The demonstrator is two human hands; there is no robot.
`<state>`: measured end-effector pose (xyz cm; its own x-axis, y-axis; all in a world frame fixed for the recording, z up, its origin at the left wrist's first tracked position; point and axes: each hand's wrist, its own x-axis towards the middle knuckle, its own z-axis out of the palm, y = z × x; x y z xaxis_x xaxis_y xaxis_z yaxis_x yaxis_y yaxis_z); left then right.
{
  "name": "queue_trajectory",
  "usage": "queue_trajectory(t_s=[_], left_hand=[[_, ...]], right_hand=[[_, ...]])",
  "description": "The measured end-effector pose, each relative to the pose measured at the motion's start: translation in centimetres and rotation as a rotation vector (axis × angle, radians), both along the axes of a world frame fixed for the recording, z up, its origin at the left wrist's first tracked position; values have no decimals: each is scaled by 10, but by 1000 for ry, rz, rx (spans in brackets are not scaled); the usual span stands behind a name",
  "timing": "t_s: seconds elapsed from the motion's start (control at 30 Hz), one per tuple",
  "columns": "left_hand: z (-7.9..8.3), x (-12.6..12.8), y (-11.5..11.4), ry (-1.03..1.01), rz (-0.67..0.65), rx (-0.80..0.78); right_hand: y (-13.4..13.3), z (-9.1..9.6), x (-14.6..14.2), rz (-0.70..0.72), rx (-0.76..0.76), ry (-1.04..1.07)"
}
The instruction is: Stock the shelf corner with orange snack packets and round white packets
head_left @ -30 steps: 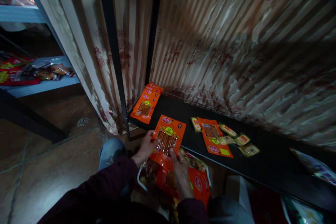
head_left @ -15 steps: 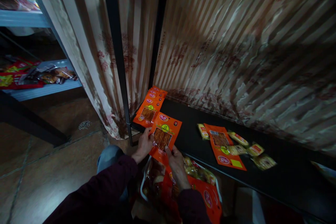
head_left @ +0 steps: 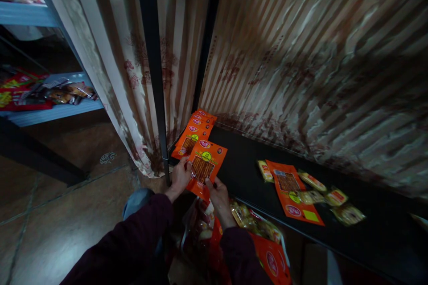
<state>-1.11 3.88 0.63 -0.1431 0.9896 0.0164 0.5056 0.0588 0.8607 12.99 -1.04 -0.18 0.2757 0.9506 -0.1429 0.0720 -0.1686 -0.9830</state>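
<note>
Between my two hands is an orange snack packet with a clear window showing brown strips. My left hand pinches its left edge, while my right hand grips its lower right edge. Its upper left part overlaps a row of matching orange packets at the left end of the black shelf. Under my right forearm stands a white-rimmed container with more orange packets and small wrapped snacks.
Farther right on the shelf lie another orange packet and several small yellow-wrapped snacks. A black post rises at the shelf's left end, before a striped curtain. Blue shelving with bagged food stands at left.
The held packet has shifted slightly up and left, further over the row of packets. Both hands moved with it, and the view has turned a little.
</note>
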Motion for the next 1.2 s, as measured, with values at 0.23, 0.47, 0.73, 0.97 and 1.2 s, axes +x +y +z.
queue_trajectory(t_s=[0.23,0.47,0.73,0.97,1.2], left_hand=[[7,-5,21,216,20,78],[8,-10,44,262,65,58],[9,-11,59,363,74,57],[1,-12,68,421,57,143],[-5,-17,76,464,49,156]], right_hand=[[29,4,-8,13,0,15],[58,-3,-13,30,5,-91],[82,-4,-19,34,18,-226],[94,4,-20,47,-37,-416],[100,5,-24,18,-55,-486]])
